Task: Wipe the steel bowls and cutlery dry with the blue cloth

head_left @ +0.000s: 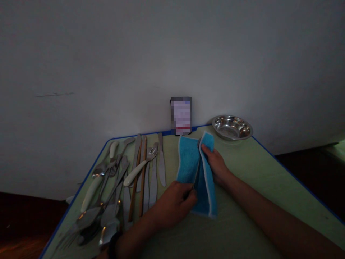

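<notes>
My left hand (179, 201) is closed around the lower end of a slim metal spoon (197, 172). The spoon slants upward into the fold of a blue cloth (188, 158) with pale edging. Only a bit of its rounded head shows; the cloth hides the remainder. My right hand (217, 163) pinches the cloth's upper right part around that head. The cloth hangs down over the table between both hands.
On the left of the green table (253, 187) lie several spoons and forks, table knives (161, 162), wooden chopsticks (142, 180) and a white-handled fork (138, 169). A metal bowl (232, 131) stands at the back right. A phone (181, 116) leans against the wall (129, 72).
</notes>
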### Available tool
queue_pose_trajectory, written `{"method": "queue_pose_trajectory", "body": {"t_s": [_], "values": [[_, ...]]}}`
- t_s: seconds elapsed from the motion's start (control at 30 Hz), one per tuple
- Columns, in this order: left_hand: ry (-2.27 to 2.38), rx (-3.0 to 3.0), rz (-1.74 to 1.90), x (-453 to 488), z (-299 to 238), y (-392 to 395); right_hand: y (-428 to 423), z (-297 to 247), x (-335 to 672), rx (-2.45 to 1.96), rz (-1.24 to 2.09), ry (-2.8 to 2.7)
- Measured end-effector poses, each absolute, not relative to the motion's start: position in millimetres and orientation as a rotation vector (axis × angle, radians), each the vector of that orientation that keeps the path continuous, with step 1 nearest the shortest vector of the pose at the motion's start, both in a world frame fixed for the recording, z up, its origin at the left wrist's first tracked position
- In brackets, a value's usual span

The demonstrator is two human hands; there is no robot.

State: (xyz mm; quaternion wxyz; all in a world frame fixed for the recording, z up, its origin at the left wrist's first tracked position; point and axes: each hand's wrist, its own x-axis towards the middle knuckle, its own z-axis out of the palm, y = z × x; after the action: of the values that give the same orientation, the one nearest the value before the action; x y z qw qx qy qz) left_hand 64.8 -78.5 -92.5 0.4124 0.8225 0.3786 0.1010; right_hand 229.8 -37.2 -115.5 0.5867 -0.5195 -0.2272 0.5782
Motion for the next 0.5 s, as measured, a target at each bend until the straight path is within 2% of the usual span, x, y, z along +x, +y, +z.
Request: {"method": "queue_pose_trajectory", "body": {"t_s": [0.27,0.5], "values": [[1.008,1.755,0.411,66.7,-97.5,-78.1,-39.5,-110.0,231.8,-1.179,1.47,-0.665],[0.982,1.783,0.375,64.6,-100.0,-76.4,-40.1,-108.2,228.8,-1.181,1.491,-0.612]]}}
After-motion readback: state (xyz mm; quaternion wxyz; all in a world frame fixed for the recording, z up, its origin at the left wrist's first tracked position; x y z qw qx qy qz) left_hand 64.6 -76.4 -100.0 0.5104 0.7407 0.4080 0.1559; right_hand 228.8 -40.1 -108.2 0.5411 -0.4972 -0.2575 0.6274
